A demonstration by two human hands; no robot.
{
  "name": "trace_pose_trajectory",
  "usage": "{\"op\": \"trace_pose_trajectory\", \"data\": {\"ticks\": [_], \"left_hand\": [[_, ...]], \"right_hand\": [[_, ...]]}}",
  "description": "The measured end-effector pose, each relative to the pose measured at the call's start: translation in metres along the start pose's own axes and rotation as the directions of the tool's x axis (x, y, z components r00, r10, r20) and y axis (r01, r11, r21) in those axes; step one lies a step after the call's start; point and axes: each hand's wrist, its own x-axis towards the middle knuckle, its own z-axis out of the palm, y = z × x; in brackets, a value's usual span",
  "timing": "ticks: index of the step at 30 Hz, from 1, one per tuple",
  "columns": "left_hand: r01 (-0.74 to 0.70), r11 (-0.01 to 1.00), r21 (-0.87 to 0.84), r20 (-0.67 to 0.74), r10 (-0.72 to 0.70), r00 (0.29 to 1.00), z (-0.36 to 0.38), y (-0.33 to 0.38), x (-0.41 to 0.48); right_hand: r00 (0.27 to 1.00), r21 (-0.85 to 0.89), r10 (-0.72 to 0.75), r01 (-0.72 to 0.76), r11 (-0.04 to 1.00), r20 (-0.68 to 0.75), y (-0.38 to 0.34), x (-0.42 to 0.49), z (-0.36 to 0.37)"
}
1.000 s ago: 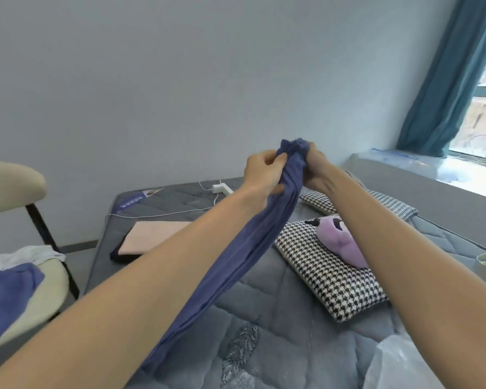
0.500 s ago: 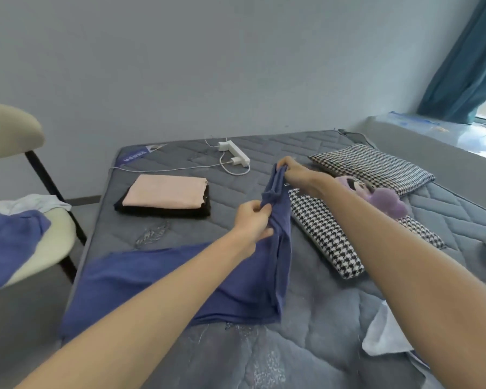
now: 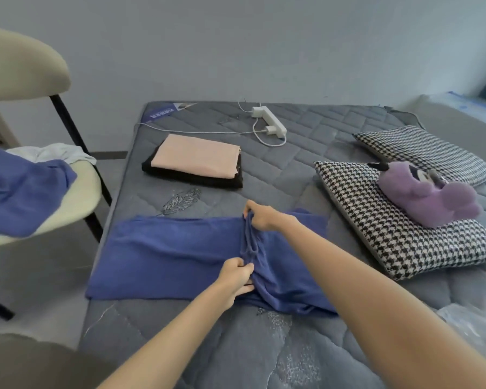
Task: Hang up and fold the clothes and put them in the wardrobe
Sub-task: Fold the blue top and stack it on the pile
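Noted blue label (image 3: pixel 163 113) at mattress (image 3: pixel 306 175) corner, writing unreadable. Pinched near end of bunched fold in blue garment (image 3: pixel 166 254) with left hand (image 3: pixel 236 279), gripped far end with right hand (image 3: pixel 260 217). Found blue garment spread flat on mattress.

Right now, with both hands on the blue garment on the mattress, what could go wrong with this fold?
1. The left hand and right hand pinch the blue garment into a bunched ridge. Flattening it like that would likely set creases.
2. Its left end lies at the edge of the mattress, so a pull that way might slide it off toward the floor.
3. Its right part looks rumpled beneath the right forearm and may fold unevenly.
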Motion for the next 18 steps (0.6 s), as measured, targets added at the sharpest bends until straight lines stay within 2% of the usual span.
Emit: {"op": "trace_pose_trajectory", "data": {"ticks": [4, 7, 10, 12, 16, 18], "left_hand": [[0.087, 0.996, 0.012, -0.041, -0.086, 0.995, -0.021, -0.014, 0.01], [0.115, 0.993, -0.034, -0.042, -0.116, 0.992, -0.026, -0.014, 0.014], [0.091, 0.993, -0.08, -0.086, -0.098, 0.991, -0.023, -0.01, 0.018], [0.062, 0.994, -0.092, -0.13, -0.073, 0.989, -0.021, -0.006, 0.024], [0.04, 0.996, -0.08, -0.17, -0.053, 0.984, -0.02, 0.0, 0.036], [0.03, 0.998, -0.063, -0.159, -0.04, 0.987, -0.021, 0.002, 0.041]], "right_hand": [[1.0, -0.028, -0.008, 0.009, 1.0, 0.021, 0.006, 0.007, 0.026], [0.987, 0.05, 0.018, -0.01, 0.999, -0.161, 0.023, 0.0, 0.03], [0.93, 0.13, 0.104, -0.062, 0.99, -0.354, 0.051, -0.008, 0.026], [0.894, 0.122, 0.152, -0.11, 0.986, -0.421, 0.071, -0.014, 0.022], [0.873, 0.103, 0.235, -0.211, 0.972, -0.426, 0.107, -0.024, 0.014], [0.897, 0.057, 0.197, -0.19, 0.98, -0.396, 0.117, -0.022, 0.006]]}}
